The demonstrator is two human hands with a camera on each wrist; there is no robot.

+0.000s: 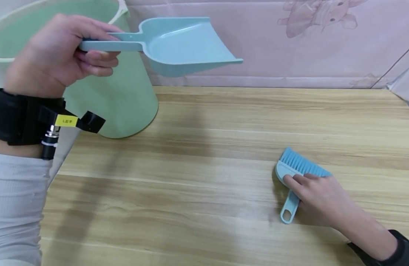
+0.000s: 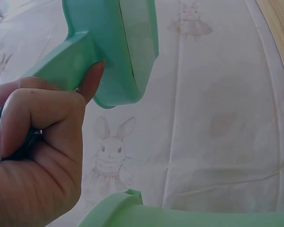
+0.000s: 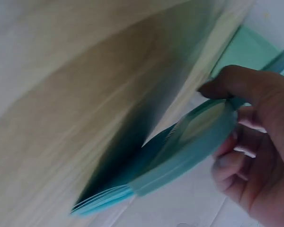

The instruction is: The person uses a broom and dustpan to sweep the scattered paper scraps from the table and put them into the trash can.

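Left hand: the left hand (image 1: 58, 51) is raised beside the bin, fingers curled round the flat handle of the dustpan (image 1: 178, 46), thumb on top — a full wrap that keeps the pan level in the air.
Dustpan: pale blue moulded plastic, smooth and slightly glossy; a shallow scoop with raised side walls and a thin front lip pointing right. It is held clear of the table, its handle end just in front of the bin's upper wall.
Right hand: the right hand (image 1: 321, 199) lies over the brush (image 1: 296, 173) on the table, fingertips curled at the head and palm over part of the handle; from the right wrist view the thumb and fingers pinch the head's edge.
Brush: same pale blue plastic, a rounded head with a dense fan of fine blue bristles pointing away from the person, and a short handle ending in 1 hanging loop. It lies on the table at the near right, well apart from the dustpan.
Bin: a light green plastic bin (image 1: 131, 96), smooth-walled and tapering, standing at the far left of the table.
Table: the wooden table (image 1: 204, 147) has a matte, pale grain running left to right — a flat surface that the brush lies flat on.
Backdrop: a pink cloth (image 1: 291, 40) printed with rabbits hangs behind, softly creased.
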